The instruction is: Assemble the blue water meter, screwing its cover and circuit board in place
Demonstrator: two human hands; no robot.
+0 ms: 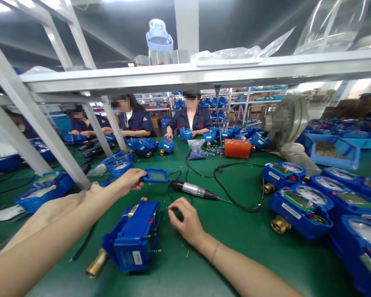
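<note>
My left hand (pixel 132 178) reaches out over the bench and pinches a blue rectangular plastic frame (pixel 157 180) by its left end. My right hand (pixel 187 218) hovers over the green mat, thumb and forefinger drawn together; anything between them is too small to make out. Between my forearms a blue water meter (pixel 126 243) lies tipped on its side, its brass pipe fitting (pixel 96 264) pointing toward me. Just beyond my right hand rests an electric screwdriver (pixel 193 189) with a black and silver body, its bit pointing right.
Several open blue meters (pixel 299 206) crowd the right side. Farther back are an orange box (pixel 237 148), a plastic bag (pixel 197 149), a blower (pixel 287 121) and a blue bin (pixel 330 150). Another bare forearm (pixel 49 214) lies at left. Co-workers sit opposite. A metal shelf (pixel 173 78) spans overhead.
</note>
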